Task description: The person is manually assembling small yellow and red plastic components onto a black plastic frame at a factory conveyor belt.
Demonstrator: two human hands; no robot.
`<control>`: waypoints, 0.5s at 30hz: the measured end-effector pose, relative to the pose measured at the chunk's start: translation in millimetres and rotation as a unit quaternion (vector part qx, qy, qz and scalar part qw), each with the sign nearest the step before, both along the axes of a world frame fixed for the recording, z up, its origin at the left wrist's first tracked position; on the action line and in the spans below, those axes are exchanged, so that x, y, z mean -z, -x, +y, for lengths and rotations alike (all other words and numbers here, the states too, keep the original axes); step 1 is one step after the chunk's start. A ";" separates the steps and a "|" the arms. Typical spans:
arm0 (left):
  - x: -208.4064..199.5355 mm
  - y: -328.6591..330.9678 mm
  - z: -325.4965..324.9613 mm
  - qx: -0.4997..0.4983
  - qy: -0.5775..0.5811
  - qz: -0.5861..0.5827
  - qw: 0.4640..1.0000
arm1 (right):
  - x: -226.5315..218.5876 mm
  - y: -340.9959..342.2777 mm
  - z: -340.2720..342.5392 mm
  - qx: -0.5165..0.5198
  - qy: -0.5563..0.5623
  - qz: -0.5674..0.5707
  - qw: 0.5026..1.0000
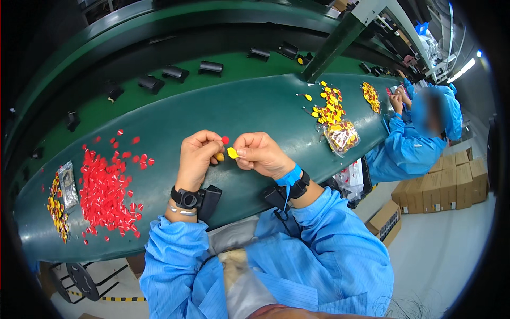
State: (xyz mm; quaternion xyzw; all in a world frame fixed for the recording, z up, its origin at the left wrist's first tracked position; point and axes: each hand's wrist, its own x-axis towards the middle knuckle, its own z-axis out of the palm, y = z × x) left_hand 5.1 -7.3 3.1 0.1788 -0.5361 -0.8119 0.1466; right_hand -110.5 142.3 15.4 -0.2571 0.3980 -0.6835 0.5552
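Above the green worktop, my left hand (199, 154) pinches a small round red disc (225, 140) between thumb and forefinger. A yellow-orange bit (219, 157) shows under those fingers; whether it is a held piece or a fingertip cover I cannot tell. Close beside it, my right hand (261, 154) grips a small yellow piece (232, 153) with a scalloped edge, near the red disc but apart from it. To the left lies a large spread of red discs with white marks (106, 196). Yellow-and-dark-red pieces (330, 106) are heaped to the right, by a clear bag of similar pieces (341, 135).
Left of the red discs are more yellow-and-red pieces (57, 210) and a clear packet (68, 183). Black cylindrical parts (211, 67) line a green strip beyond the worktop (239, 111). A green post (334, 48) rises at its far edge. A co-worker in blue (406, 143) works at right.
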 end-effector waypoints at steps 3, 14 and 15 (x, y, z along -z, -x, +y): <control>3.3 -6.1 -3.8 -0.073 0.100 -0.009 0.992 | -6.4 4.3 1.1 0.062 -0.042 0.067 0.995; -62.7 -92.0 -64.0 -0.103 0.840 -0.178 0.503 | -1.7 56.3 16.0 0.207 -0.083 0.075 0.972; -55.4 -97.9 -70.2 -0.055 0.854 -0.201 0.476 | 0.0 58.9 14.1 0.209 -0.081 0.071 0.972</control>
